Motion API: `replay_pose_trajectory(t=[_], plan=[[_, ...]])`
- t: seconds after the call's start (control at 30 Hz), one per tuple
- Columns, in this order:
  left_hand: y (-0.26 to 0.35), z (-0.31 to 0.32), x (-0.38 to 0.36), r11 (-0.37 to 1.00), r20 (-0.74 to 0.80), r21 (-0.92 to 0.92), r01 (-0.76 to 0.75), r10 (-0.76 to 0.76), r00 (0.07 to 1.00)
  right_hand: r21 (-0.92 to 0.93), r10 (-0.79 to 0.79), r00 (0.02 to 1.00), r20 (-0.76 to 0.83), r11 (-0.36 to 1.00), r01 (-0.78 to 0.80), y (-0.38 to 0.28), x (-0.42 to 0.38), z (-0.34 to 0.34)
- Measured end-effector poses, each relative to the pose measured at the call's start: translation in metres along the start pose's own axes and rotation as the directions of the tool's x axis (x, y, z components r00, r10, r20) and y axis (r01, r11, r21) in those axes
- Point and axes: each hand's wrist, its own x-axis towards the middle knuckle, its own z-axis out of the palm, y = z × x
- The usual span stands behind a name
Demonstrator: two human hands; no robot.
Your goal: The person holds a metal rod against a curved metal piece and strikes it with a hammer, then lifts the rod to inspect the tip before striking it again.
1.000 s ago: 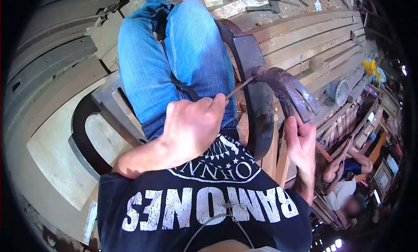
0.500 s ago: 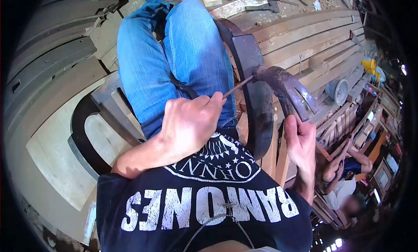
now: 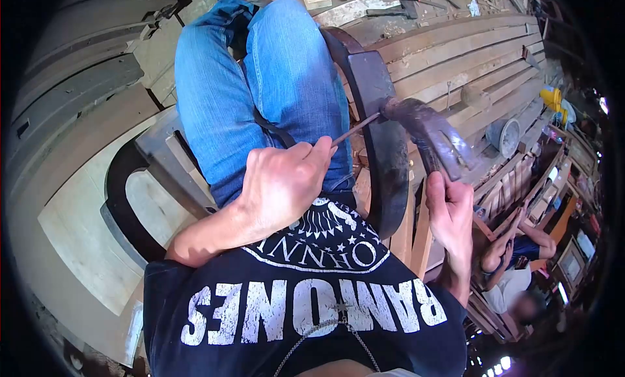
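My left hand is closed around a thin metal rod held over my lap. The rod slants up to the right, its far end at the face of a claw hammer. In my right hand is the hammer's handle, the fingers wrapped round it near its lower part. Behind the hammer head is a dark, curved wooden chair arm. The near end of the rod is hidden by my left hand and its tip does not show.
Another dark chair arm curves on my left. Long wooden planks lie stacked to the right, with a grey bucket and a yellow tool beyond. A person sits at the right. An axe-like tool lies at the top.
The hammer head has shifted and tipped slightly, its claw now smeared by motion. My left hand and the rod are almost where they were.
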Motion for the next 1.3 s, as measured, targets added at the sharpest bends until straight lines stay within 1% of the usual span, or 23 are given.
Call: replay_pose_trajectory(t=[0.07, 0.13, 0.17, 0.2, 0.27, 0.3, 0.37, 0.47, 0.53, 0.63, 0.7, 0.8, 0.87, 0.9, 0.97, 1.03, 1.07, 1.13, 1.17, 1.27, 1.3], plan=[[0.000, 0.001, -0.001, 1.000, -0.003, 0.014, -0.007, 0.007, 1.000, -0.007, -0.001, 1.000, 0.000, 1.000, 0.001, 0.000, 0.000, -0.001], [0.001, 0.001, -0.001, 1.000, -0.007, 0.008, 0.001, -0.001, 1.000, 0.092, -0.014, 1.000, -0.024, 0.996, 0.016, 0.003, -0.002, 0.002], [0.001, 0.000, -0.001, 1.000, -0.015, 0.004, 0.001, -0.001, 1.000, 0.105, 0.012, 0.999, -0.036, 0.994, -0.008, -0.001, -0.002, 0.002], [0.001, 0.000, -0.001, 1.000, -0.015, 0.004, 0.000, 0.000, 1.000, 0.105, 0.012, 0.999, -0.037, 0.994, -0.008, -0.004, -0.001, 0.001], [0.001, 0.000, -0.001, 1.000, -0.016, 0.010, -0.002, 0.002, 1.000, -0.036, -0.011, 1.000, -0.020, 0.999, 0.010, -0.007, 0.000, -0.001], [0.001, 0.000, 0.001, 1.000, -0.019, 0.010, -0.003, 0.004, 1.000, -0.037, -0.013, 1.000, -0.023, 0.999, 0.012, -0.006, 0.000, -0.001], [0.002, 0.000, 0.000, 1.000, -0.011, 0.019, -0.004, 0.004, 1.000, 0.055, 0.013, 1.000, -0.012, 0.998, -0.013, -0.002, -0.002, 0.000], [0.002, 0.000, -0.001, 1.000, -0.002, 0.017, 0.001, -0.001, 1.000, 0.015, 0.012, 1.000, 0.007, 1.000, -0.012, -0.004, -0.002, 0.000], [0.002, 0.001, 0.000, 1.000, -0.009, 0.014, -0.004, 0.004, 1.000, -0.023, -0.017, 1.000, -0.008, 1.000, 0.016, -0.007, 0.000, -0.001], [0.002, 0.002, -0.001, 1.000, -0.016, 0.011, 0.003, -0.003, 1.000, 0.014, -0.034, 0.999, -0.017, 0.999, 0.034, -0.006, -0.001, -0.001], [0.002, 0.001, -0.002, 1.000, -0.018, 0.012, 0.007, -0.007, 1.000, 0.064, -0.005, 1.000, -0.028, 0.998, 0.007, -0.004, -0.001, 0.003], [0.002, 0.001, 0.000, 1.000, -0.020, 0.012, -0.004, 0.004, 1.000, 0.017, -0.029, 0.999, -0.013, 0.999, 0.029, -0.002, 0.000, 0.000], [0.002, 0.002, -0.001, 1.000, -0.014, 0.018, -0.001, 0.001, 1.000, 0.041, -0.002, 1.000, -0.010, 0.999, 0.003, -0.002, -0.001, 0.001], [0.002, 0.000, -0.001, 1.000, 0.012, 0.029, 0.002, -0.002, 1.000, 0.075, 0.014, 1.000, -0.018, 0.997, -0.013, -0.004, -0.002, 0.002], [0.003, 0.000, -0.002, 1.000, 0.003, 0.022, 0.004, -0.004, 1.000, 0.109, 0.032, 0.999, -0.032, 0.994, -0.029, -0.005, -0.003, 0.001], [0.002, 0.001, 0.000, 1.000, -0.009, 0.013, 0.000, 0.000, 1.000, -0.068, -0.008, 1.000, 0.007, 0.998, 0.008, -0.008, -0.001, -0.004], [0.002, 0.001, 0.000, 1.000, -0.006, 0.014, 0.000, 0.000, 1.000, -0.068, -0.009, 1.000, 0.010, 0.998, 0.009, -0.006, -0.001, -0.002], [0.001, 0.001, -0.002, 1.000, -0.001, 0.018, 0.007, -0.007, 1.000, 0.114, -0.007, 0.999, -0.051, 0.993, 0.012, -0.002, -0.002, 0.003], [0.001, 0.002, -0.003, 0.999, -0.003, 0.032, 0.005, -0.005, 1.000, 0.115, -0.007, 0.999, -0.050, 0.993, 0.013, -0.003, -0.001, 0.003], [0.002, 0.003, -0.002, 0.999, -0.029, 0.040, -0.012, 0.013, 1.000, -0.068, 0.000, 1.000, -0.026, 0.998, -0.002, -0.009, 0.000, -0.001], [0.002, 0.004, -0.002, 0.999, -0.054, 0.036, -0.013, 0.015, 0.998, -0.029, 0.001, 0.999, -0.035, 1.000, -0.002, -0.006, 0.001, 0.000]])
